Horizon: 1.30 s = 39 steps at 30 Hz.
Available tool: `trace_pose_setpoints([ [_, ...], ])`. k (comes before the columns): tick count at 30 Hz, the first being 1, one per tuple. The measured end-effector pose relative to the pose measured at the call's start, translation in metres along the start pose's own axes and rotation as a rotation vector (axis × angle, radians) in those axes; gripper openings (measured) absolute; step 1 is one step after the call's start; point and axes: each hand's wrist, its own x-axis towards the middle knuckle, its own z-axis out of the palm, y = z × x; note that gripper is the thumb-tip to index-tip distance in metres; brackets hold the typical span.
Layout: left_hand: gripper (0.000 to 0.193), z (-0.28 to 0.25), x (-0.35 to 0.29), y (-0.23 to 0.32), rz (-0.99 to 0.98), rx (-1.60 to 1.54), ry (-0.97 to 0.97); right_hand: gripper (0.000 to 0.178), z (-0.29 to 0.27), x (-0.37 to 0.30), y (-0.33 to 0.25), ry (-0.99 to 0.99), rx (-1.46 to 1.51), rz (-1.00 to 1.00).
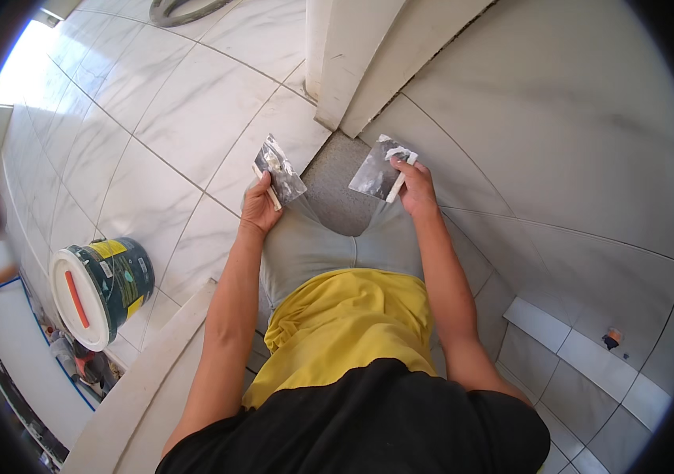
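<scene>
My left hand [261, 207] is closed round the pale handle edge of a flat metal filling knife [281, 175], whose blade carries smears of white paste. In my right hand [417, 186] is a second filling knife [374, 167] of the same kind, gripped by its white handle, with a lump of white paste near its far edge. The two blades are apart, held above my knees at about the same height. Between them, a rough grey strip of floor [338, 178] shows beneath.
A dark green bucket [130, 272] with a white lid and a red stick on it stands at left. A white door frame [352, 71] rises ahead. Marbled floor tiles [187, 103] spread to the left, and a tiled wall [558, 142] to the right. A grey hose [187, 16] lies at the top.
</scene>
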Motion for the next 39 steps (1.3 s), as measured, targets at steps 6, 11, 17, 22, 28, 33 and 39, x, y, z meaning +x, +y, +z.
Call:
trace_pose_setpoints([
  [6, 0.026, -0.004, 0.007, 0.000, -0.036, -0.022, -0.051, 0.022, -0.007, 0.074, 0.049, -0.006, 0.042, 0.168],
  [11, 0.027, -0.008, 0.003, 0.002, -0.022, 0.003, 0.003, 0.019, 0.007, 0.096, 0.065, 0.089, 0.085, 0.251],
  [17, 0.029, -0.009, 0.008, -0.001, -0.038, -0.013, -0.016, 0.020, 0.006, 0.116, 0.074, 0.113, 0.178, 0.275],
  [22, 0.029, -0.013, 0.008, 0.001, -0.021, 0.004, -0.002, 0.022, 0.011, 0.110, 0.067, 0.106, 0.183, 0.229],
  [28, 0.028, -0.013, 0.007, 0.001, -0.014, -0.014, -0.012, 0.023, 0.015, 0.099, 0.056, 0.093, 0.235, 0.211],
  [33, 0.028, -0.011, 0.005, 0.001, -0.016, -0.023, -0.031, 0.024, 0.014, 0.098, 0.052, 0.037, 0.289, 0.195],
  [39, 0.027, -0.007, 0.008, -0.002, -0.030, -0.008, -0.035, 0.022, 0.006, 0.104, 0.048, 0.017, 0.309, 0.205],
])
